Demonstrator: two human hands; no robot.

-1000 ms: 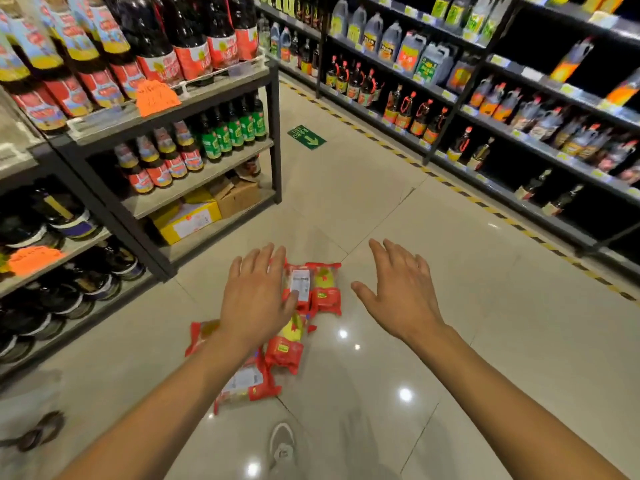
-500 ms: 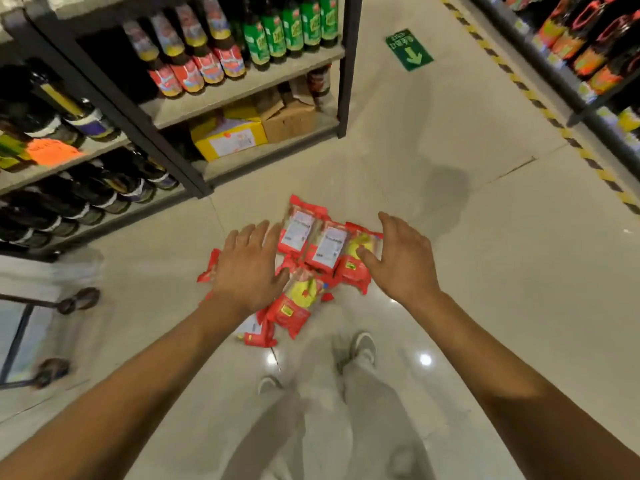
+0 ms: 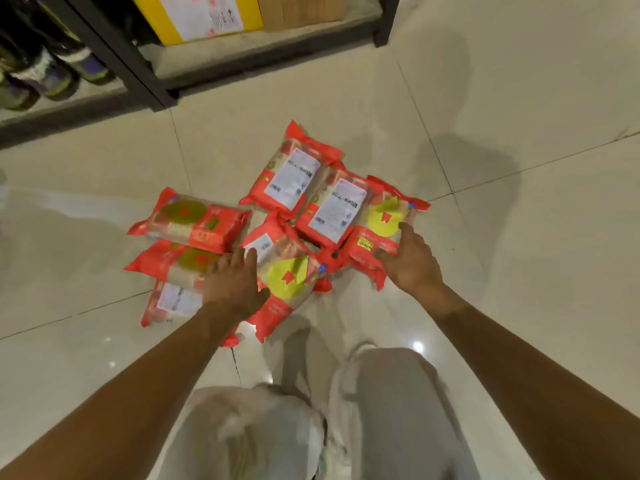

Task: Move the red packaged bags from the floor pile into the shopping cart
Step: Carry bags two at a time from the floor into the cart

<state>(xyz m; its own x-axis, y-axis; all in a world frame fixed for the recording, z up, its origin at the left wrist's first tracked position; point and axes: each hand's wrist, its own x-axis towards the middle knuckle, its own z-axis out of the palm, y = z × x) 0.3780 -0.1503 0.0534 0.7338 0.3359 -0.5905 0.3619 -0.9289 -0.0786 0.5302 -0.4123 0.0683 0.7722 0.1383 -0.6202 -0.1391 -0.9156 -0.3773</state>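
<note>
I am watching the red bags (image 3: pixel 325 206) lying heaped mid-floor (image 3: pixel 536 289), near the shelf (image 3: pixel 242 53). The right hand (image 3: pixel 414 259) is curling round the rightmost bag (image 3: pixel 381 220), thumb on top. The left hand (image 3: pixel 235 282) is resting on the heap, fingers straight and close together. The slick, overlapping wrappers are risking a slide if one bag is being dragged out.

head cam | faces steeply down | near, over floor (image 3: pixel 519 98)
</note>
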